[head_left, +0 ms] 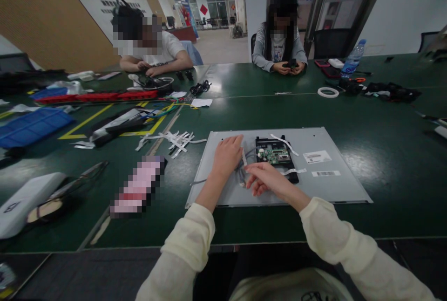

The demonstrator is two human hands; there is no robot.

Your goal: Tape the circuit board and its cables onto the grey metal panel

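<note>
A grey metal panel [324, 189] lies flat on the green table in front of me. A green circuit board [274, 154] in a black frame sits on it, with white tape strips and grey wires beside it. My left hand [226, 155] rests on the panel, fingers curled over the wires left of the board. My right hand [267, 179] lies just below the board, its fingers together and pinching at the wires or a tape strip; what it holds is too small to name.
Loose white tape strips [178, 140] lie left of the panel. A white casing [24, 201] is at the near left, blue trays [31, 126] and a red bar [98, 97] further back. Two people sit across the table. A tape roll [328, 92] and a bottle [352, 61] stand at far right.
</note>
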